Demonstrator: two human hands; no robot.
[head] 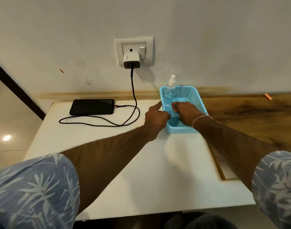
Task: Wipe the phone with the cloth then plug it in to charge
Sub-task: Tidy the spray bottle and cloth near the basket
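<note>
I see blue basket (pixel 181 129) holding upright spray bottle (pixel 169 95); right hand (pixel 184 113) inside it, fingers curled, grip unclear; left hand (pixel 156 118) grips basket's left wall; phone (pixel 92 106) flat on table (pixel 141 162), long axis left-right, cable (pixel 133 90) in right end.

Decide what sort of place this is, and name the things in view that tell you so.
Probably a room in a home or small office: a white table against a painted wall, a wall socket with a charger plugged in and a phone cabled to it, and a blue plastic basket.
</note>
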